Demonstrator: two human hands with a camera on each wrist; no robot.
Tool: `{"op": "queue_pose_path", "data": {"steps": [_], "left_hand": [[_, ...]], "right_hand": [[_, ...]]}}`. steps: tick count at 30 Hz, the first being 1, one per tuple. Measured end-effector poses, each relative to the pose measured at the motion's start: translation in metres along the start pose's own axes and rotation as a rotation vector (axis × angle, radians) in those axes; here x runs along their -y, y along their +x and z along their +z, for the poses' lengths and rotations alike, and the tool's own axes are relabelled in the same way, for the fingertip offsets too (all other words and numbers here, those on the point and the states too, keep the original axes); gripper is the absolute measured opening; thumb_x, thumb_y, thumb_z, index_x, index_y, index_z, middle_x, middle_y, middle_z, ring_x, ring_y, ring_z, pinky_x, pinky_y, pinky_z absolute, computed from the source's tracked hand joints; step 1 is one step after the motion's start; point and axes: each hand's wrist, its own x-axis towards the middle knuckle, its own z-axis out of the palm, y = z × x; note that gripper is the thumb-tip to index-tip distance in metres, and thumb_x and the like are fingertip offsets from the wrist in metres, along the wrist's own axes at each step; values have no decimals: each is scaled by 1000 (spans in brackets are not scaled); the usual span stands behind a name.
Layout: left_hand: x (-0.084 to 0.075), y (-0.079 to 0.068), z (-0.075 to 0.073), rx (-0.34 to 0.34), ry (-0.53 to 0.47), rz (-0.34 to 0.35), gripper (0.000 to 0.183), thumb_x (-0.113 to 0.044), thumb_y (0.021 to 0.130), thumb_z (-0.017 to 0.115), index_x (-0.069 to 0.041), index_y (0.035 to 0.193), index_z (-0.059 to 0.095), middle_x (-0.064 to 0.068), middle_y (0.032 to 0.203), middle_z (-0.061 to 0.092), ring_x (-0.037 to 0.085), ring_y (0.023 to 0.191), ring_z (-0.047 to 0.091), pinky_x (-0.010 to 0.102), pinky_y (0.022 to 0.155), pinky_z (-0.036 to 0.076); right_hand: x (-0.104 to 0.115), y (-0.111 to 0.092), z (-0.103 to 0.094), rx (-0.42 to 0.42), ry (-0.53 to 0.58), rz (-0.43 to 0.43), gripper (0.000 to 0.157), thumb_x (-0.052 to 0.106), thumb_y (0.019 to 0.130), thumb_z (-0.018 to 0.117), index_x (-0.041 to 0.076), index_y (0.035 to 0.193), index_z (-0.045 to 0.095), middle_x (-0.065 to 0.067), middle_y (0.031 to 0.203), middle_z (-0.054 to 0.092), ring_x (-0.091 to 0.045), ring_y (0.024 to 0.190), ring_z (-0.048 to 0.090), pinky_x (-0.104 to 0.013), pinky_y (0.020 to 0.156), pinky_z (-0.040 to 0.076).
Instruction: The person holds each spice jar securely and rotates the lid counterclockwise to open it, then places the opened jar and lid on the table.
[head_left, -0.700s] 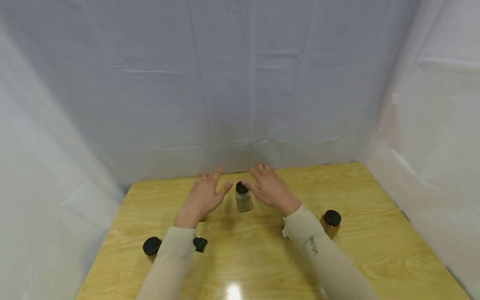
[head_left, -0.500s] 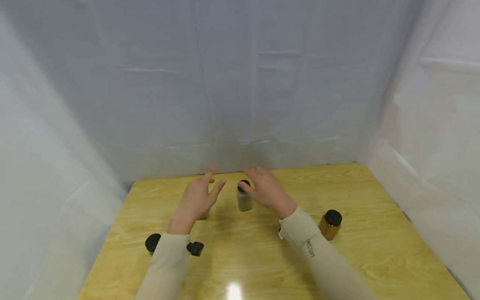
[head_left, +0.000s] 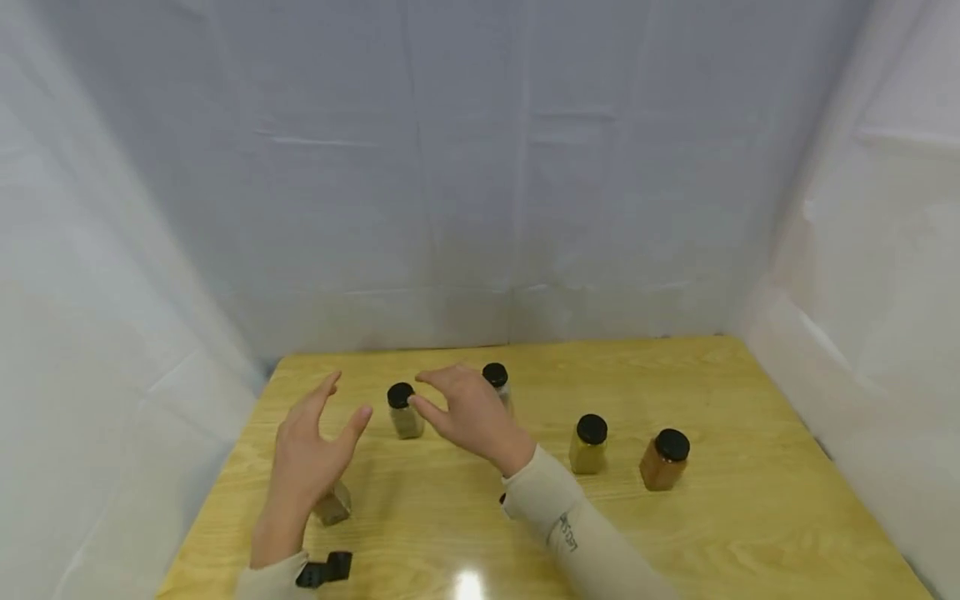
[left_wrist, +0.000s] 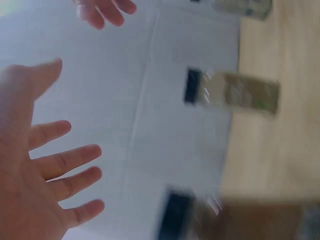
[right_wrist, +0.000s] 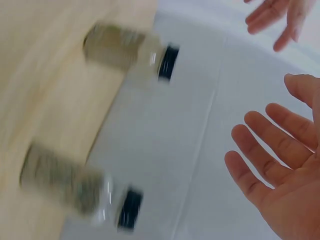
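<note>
The pale jar stands upright on the wooden table, between the two hands and nearer the right one; its long axis is vertical and its black lid faces up. In the wrist views, jars lie sideways across the picture, lids toward the left edge in the left one and toward the right edge in the right one. Only the head view shows the yellow jar and the orange jar, both upright on the right side of the table. It also shows a brown jar mostly hidden behind the left hand, and a far jar partly covered by the right hand. The wrist views add the palms and all the fingers: the left hand's are spread, the right hand's slightly bent, thumbs held apart. Both hands are released and grasp nothing; there, clear gaps separate the fingers from the jars, which are blurred.
</note>
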Motion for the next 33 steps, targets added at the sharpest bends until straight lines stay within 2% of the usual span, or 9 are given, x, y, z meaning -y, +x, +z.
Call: {"op": "queue_pose_path", "data": {"steps": [4,6,13,16,19,23,26,30,33], "left_hand": [[18,-28,-2,-9,-19,-49,77,-40,98,75,-12,162,42,29,153,53,55,142,43,79,109,28],[26,-40,0,1,-21,-80,80,-39,97,76,-10,163,41,31,154,51,57,141,43,80,108,29],[53,-77,7,137,-57,-362,89,-49,101,69,-13,169,24,32,162,40,63,144,38,83,108,32],[60,-89,9,148,-74,-433,89,-50,101,68,-13,169,23,35,160,40,65,141,41,82,108,34],[64,-95,12,128,-78,-445,90,-50,101,68,-12,169,23,39,155,44,66,137,45,81,106,37],[69,-101,14,80,-113,-431,89,-44,99,74,-10,168,27,36,154,48,61,138,48,78,108,37],[74,-105,17,78,-149,-447,86,-41,99,75,-10,166,32,33,155,50,57,138,50,77,109,38],[77,-108,20,99,-188,-490,84,-42,100,73,-7,166,33,32,156,49,57,140,48,76,109,39],[76,-110,22,82,-201,-495,81,-40,101,72,-6,165,35,32,155,50,55,142,47,75,110,40]], "right_hand": [[16,1,16,23,19,-20,37,30,105,68,4,132,72,-8,119,79,-21,105,76,-39,100,58],[23,0,23,50,5,-18,40,32,107,66,6,135,69,-6,120,78,-19,104,75,-37,99,58],[43,-7,52,132,-13,-42,45,41,108,61,11,142,65,-5,134,72,-16,116,73,-29,96,59],[51,-10,63,185,-13,-63,46,43,109,58,14,143,64,-4,133,71,-15,115,72,-25,94,58],[58,-12,73,228,-12,-85,45,44,109,58,16,143,65,-2,129,71,-12,109,71,-23,91,57],[68,-12,84,269,-7,-121,45,44,109,57,17,145,63,-2,128,70,-11,109,70,-23,93,57],[74,-13,91,297,2,-124,47,44,110,54,15,147,60,-3,130,69,-12,110,70,-24,93,57],[78,-15,98,300,-14,-140,48,45,111,52,15,148,59,-3,128,69,-11,104,71,-23,87,57],[78,-16,102,286,-35,-161,48,46,111,51,16,148,59,-2,126,70,-10,100,71,-20,83,56]]}}
